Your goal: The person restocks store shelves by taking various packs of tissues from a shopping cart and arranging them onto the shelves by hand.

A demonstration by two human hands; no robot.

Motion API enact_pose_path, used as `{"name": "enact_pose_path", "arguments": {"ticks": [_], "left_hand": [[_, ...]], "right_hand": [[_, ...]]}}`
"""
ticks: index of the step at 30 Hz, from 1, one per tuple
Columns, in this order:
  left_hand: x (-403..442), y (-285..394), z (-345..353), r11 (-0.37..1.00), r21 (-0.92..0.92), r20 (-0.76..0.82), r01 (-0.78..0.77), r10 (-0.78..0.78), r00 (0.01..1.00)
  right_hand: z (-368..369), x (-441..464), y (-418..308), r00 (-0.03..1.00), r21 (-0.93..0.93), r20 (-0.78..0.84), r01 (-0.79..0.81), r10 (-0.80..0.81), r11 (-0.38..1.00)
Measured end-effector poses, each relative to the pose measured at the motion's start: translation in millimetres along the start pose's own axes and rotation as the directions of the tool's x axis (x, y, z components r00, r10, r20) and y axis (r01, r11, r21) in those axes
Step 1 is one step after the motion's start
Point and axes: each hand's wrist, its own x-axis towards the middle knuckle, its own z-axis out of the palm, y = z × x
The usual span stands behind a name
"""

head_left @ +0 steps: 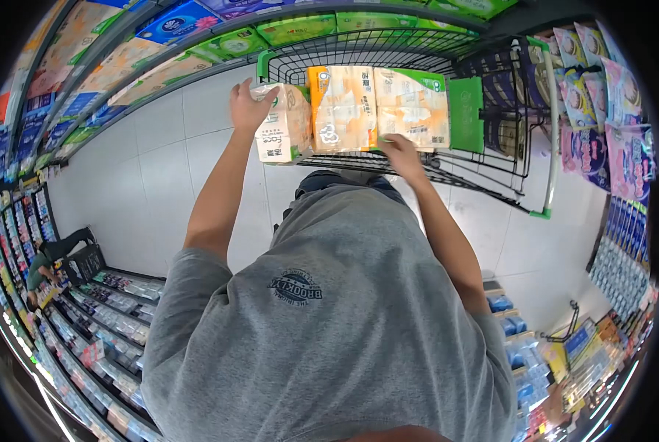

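My left hand (252, 109) grips the upper left edge of a white and orange tissue pack (276, 132), its thumb over the top. This pack sits at the left end of a shopping cart (517, 193), partly outside the rim. Beside it in the cart lie more orange-and-white tissue packs (344, 110), close together, with green corners. My right hand (403, 156) rests against their near edge with fingers stretched out, touching the wrap near the seam between two packs. The fingertips' far side is hidden.
Shelves with green tissue packs (296, 31) and a blue pack (178, 23) run along the far side. Pink bags (631, 158) hang at the right. A person (41, 269) bends by a dark crate (83, 265) at the left. Pale floor tiles (160, 166) surround the cart.
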Motion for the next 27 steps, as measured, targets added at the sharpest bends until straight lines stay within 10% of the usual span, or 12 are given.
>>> {"name": "enact_pose_path", "arguments": {"ticks": [2,10,18,27], "left_hand": [[18.6,16.8,-4.7,0.995,0.066,0.226,0.072,-0.085,0.97],[83.9,37.2,26.7,0.887,0.377,0.824,-0.265,-0.19,0.534],[108.2,6.5,69.0,0.963,0.268,0.96,-0.011,-0.266,0.087],[104.8,21.6,62.9,0.914,0.372,0.928,0.16,-0.365,-0.076]], "right_hand": [[58.4,5.1,-20.6,0.953,0.466,0.284,-0.234,0.106,0.853],[172.4,25.1,-37.5,0.808,0.468,0.492,-0.558,0.323,0.685],[204.4,30.6,-38.4,0.769,0.616,0.539,-0.638,0.343,0.462],[199.4,18.8,-33.5,0.82,0.641,0.498,-0.568,0.283,0.517]]}}
